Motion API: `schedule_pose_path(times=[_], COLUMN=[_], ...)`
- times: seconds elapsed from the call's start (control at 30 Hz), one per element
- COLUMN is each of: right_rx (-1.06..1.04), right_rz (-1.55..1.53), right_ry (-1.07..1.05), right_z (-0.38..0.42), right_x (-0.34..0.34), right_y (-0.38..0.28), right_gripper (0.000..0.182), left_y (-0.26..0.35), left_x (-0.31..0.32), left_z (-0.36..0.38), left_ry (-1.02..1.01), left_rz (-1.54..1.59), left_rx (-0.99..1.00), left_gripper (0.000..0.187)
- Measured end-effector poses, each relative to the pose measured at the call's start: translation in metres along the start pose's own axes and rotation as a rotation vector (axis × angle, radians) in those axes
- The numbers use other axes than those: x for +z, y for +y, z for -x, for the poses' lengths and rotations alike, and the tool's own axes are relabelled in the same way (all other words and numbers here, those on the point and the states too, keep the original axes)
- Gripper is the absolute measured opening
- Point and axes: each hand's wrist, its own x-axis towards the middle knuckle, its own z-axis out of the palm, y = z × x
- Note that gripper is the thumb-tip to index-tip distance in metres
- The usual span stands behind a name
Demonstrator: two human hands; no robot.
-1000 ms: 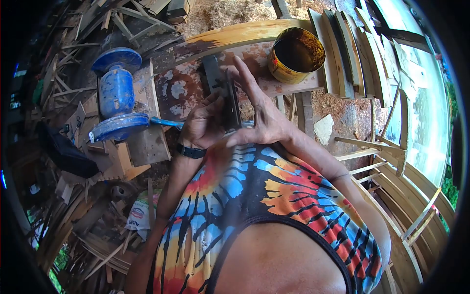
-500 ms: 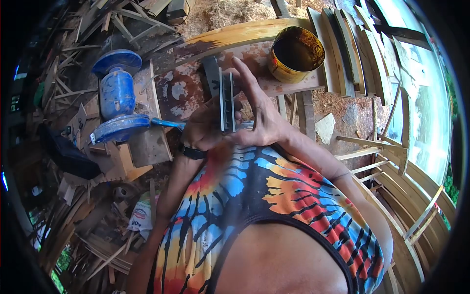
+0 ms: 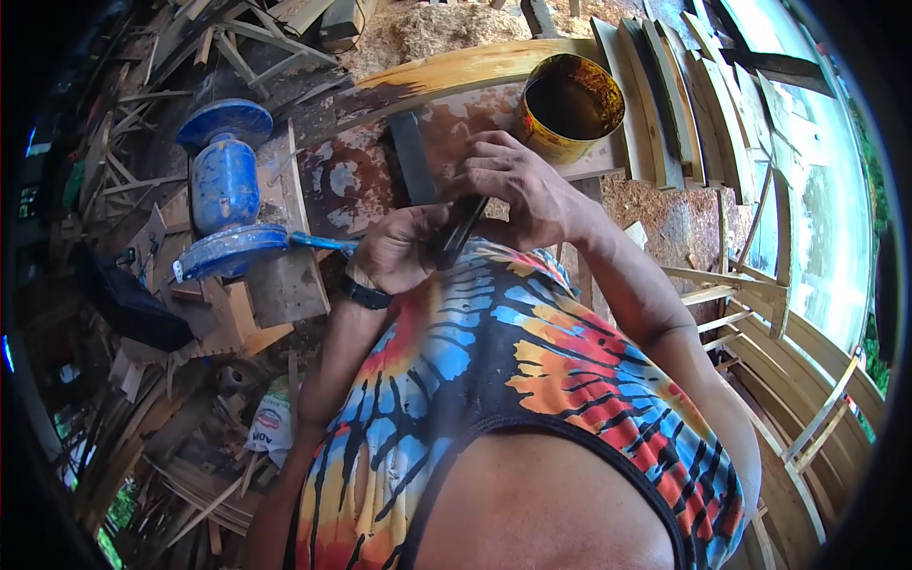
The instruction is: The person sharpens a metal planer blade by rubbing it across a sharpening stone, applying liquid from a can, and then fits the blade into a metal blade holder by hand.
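Note:
In the head view, my left hand, with a black band on the wrist, is closed round a dark, narrow, shiny bar-like piece in front of my chest. My right hand curls over the upper end of the same piece, its fingers bent. The palms and part of the piece hide each other, so its exact kind cannot be made out. Beyond my hands, a flat dark grey bar lies on the paint-worn bench top. A yellow, stained can with dark contents stands close past my right hand.
To the left is a blue bench grinder-like machine with a blue handle or tube. Boards lean at the right, near a wooden frame. Scrap wood and sawdust cover the floor.
The piece with two parallel metal strips has turned and tilted, now showing a dark side. My right hand has gone from spread fingers to curled over its upper end.

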Motion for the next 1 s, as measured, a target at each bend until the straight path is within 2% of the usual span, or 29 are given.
schedule_pose_path(times=[0.1,0.13,0.23,0.27,0.37,0.57,0.73,0.83,0.9,1.0], right_rx=[0.194,0.083,0.776,0.808,0.781,0.855,0.913,0.887,0.886,0.896], right_rz=[-0.171,-0.099,-0.674,-0.841,-1.048,-1.209,-1.355,-1.19,-1.234,-1.138], right_ry=[0.079,0.284,0.206,0.274,0.414,0.38,0.385,0.347,0.392,0.384], right_z=[0.002,0.003,0.008,0.01,0.012,0.009,0.012,0.017,0.013,0.009], right_x=[0.007,0.022,0.029,0.036,0.056,0.066,0.062,0.069,0.066,0.068], right_y=[-0.002,0.011,0.01,0.015,0.024,0.017,0.017,0.024,0.016,0.015], right_gripper=[0.046,0.037,0.031,0.026,0.025,0.029,0.026,0.024,0.023,0.022], left_y=[0.002,0.003,0.01,0.006,-0.001,-0.007,-0.004,-0.003,-0.001,-0.003], left_x=[0.015,0.02,0.017,0.021,0.045,0.031,0.026,0.025,0.029,0.025], left_z=[0.0,0.0,0.004,0.003,-0.005,-0.021,-0.019,-0.018,-0.017,-0.018], left_ry=[0.196,0.28,0.393,0.527,0.624,0.62,0.66,0.672,0.67,0.698], left_rz=[-0.021,-0.037,-0.262,-0.386,-0.524,-0.848,-0.808,-0.834,-0.846,-0.89], left_rx=[0.021,0.029,-0.001,0.112,0.332,0.548,0.536,0.519,0.508,0.546], left_gripper=[0.046,0.051,0.053,0.048,0.037,0.022,0.023,0.024,0.023,0.037])
